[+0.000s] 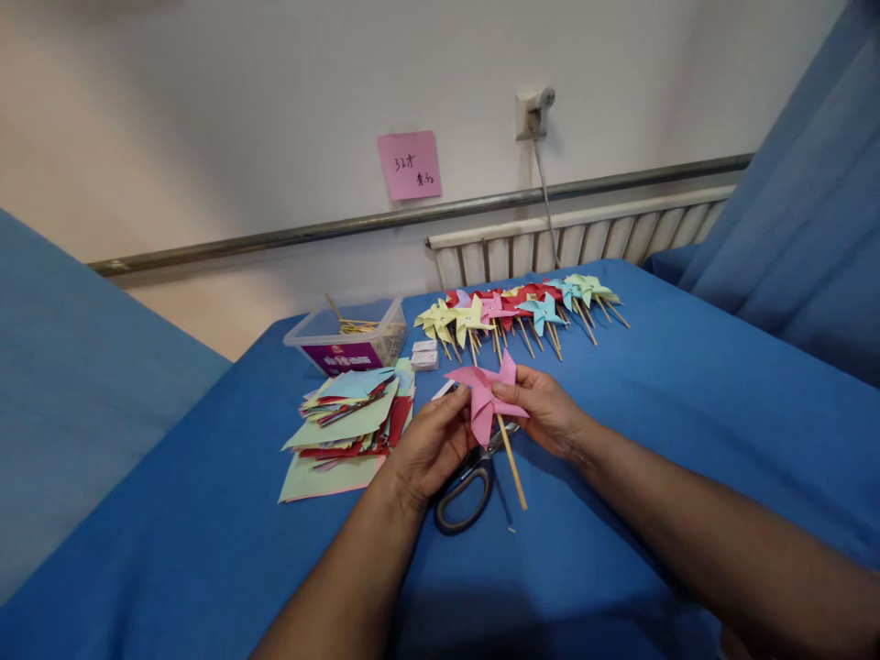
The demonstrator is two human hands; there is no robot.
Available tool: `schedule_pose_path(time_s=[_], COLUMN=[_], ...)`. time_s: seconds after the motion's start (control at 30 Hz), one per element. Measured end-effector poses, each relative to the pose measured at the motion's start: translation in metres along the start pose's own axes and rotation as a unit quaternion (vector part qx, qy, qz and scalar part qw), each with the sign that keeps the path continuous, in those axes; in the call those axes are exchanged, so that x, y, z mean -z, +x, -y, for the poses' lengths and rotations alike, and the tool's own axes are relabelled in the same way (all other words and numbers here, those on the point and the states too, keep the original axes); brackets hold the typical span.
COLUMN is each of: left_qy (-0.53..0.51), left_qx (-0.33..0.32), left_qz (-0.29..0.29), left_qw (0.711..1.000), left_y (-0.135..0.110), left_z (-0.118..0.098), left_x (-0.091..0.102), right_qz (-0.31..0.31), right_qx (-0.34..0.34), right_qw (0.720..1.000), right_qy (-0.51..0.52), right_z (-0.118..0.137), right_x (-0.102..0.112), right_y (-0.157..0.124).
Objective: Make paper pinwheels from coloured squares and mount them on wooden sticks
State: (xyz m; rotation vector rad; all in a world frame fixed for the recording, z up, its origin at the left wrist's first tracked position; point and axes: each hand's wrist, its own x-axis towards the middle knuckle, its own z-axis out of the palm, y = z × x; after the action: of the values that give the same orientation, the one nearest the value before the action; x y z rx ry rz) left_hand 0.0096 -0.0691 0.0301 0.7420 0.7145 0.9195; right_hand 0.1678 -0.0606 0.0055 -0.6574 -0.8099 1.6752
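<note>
A pink paper pinwheel [484, 403] on a thin wooden stick [511, 463] is held up between my two hands. My left hand [440, 438] has its fingers closed at the pinwheel's left side. With thumb and fingers, my right hand [545, 408] pinches the right side near the centre. The stick hangs down toward me. Below the pinwheel lie dark-handled scissors [462, 500], partly hidden by my left hand and the paper. A thin dark rod [504, 495] rests beside their handles.
Stacked coloured paper [344, 440] lies at the left. Behind it stand a plastic box [346, 353] with sticks inside and small white boxes [424, 356]. Several finished pinwheels [495, 312] lie at the back of the blue-covered table [619, 550], near a radiator [584, 236].
</note>
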Motion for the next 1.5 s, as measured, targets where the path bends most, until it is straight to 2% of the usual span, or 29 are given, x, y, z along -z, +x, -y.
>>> schedule_pose_path(time_s=[0.4, 0.53, 0.67, 0.97, 1.1, 1.23, 1.4, 1.5], left_qy=[-0.029, -0.021, -0.007, -0.029, 0.009, 0.051, 0.047, 0.051], left_qx=[0.006, -0.008, -0.013, -0.003, -0.015, -0.037, -0.048, -0.040], left_qz=[0.009, -0.010, -0.029, -0.030, -0.052, -0.064, -0.077, -0.090], left_qw=[1.000, 1.000, 0.999, 0.999, 0.999, 0.996, 0.995, 0.994], left_y=[0.002, 0.004, 0.005, 0.001, 0.003, 0.005, 0.006, 0.006], left_z=[0.006, 0.010, 0.013, 0.007, 0.009, 0.013, 0.014, 0.013], left_x=[0.000, 0.002, 0.003, -0.003, -0.001, -0.001, -0.003, -0.003], right_qz=[0.025, 0.036, 0.020, -0.009, -0.028, -0.030, -0.023, -0.060], right_qx=[-0.017, -0.019, -0.013, 0.028, 0.056, 0.058, 0.053, 0.095], right_qw=[0.999, 0.999, 1.000, 0.999, 0.997, 0.994, 0.993, 0.986], right_qy=[0.011, 0.016, 0.002, -0.014, -0.051, -0.088, -0.101, -0.122], right_z=[0.001, -0.001, -0.003, -0.005, -0.009, -0.013, -0.015, -0.013], right_x=[0.003, 0.003, 0.002, 0.005, 0.005, 0.003, 0.003, 0.006], right_y=[0.000, 0.001, 0.000, 0.003, 0.005, 0.005, 0.004, 0.005])
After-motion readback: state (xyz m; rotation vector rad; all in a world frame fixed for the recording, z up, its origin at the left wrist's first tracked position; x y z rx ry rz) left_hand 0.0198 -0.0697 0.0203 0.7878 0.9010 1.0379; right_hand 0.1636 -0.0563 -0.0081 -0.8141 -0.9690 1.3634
